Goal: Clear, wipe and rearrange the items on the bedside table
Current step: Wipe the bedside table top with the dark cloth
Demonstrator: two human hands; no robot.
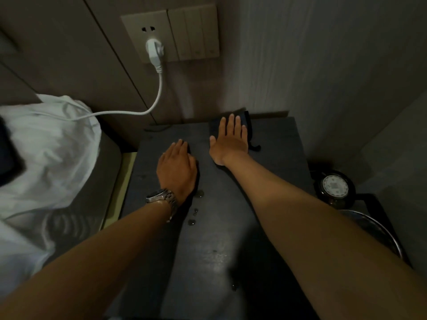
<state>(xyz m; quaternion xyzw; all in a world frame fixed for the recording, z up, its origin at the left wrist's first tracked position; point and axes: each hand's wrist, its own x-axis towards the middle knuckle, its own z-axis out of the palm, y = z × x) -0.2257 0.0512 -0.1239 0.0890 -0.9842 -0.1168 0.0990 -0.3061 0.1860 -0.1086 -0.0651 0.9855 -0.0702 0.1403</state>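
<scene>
The fingers [233,125] of the right hand [228,140] are stretched out flat and slightly spread, gripping nothing, pressing palm-down on a dark cloth [247,125] at the far right part of the worktop [208,239]. The cloth shows around the fingertips and along the hand's right edge, where a dark strip of it trails down toward the near side. The fingers [181,146] of the left hand [176,169] lie loosely together, also extended and holding nothing, resting palm-down on the bare dark surface just left of the right hand, the two apart by a narrow gap. A metal wristwatch [160,197] sits on the left wrist.

Several water droplets [195,212] lie on the worktop just near of the left hand, and more wet sheen shows toward the near edge. The rest of the top carries no other objects that can be made out.

To the right, lower than the worktop, stands a dark round item with a pale patterned lid [335,187], and near of it a curved metal rim [374,229]. To the left is a bed with white bedding [46,146]. On the far wall a white plug [154,50] sits in a socket panel [147,35], its cable [147,109] running left to the bedding.
</scene>
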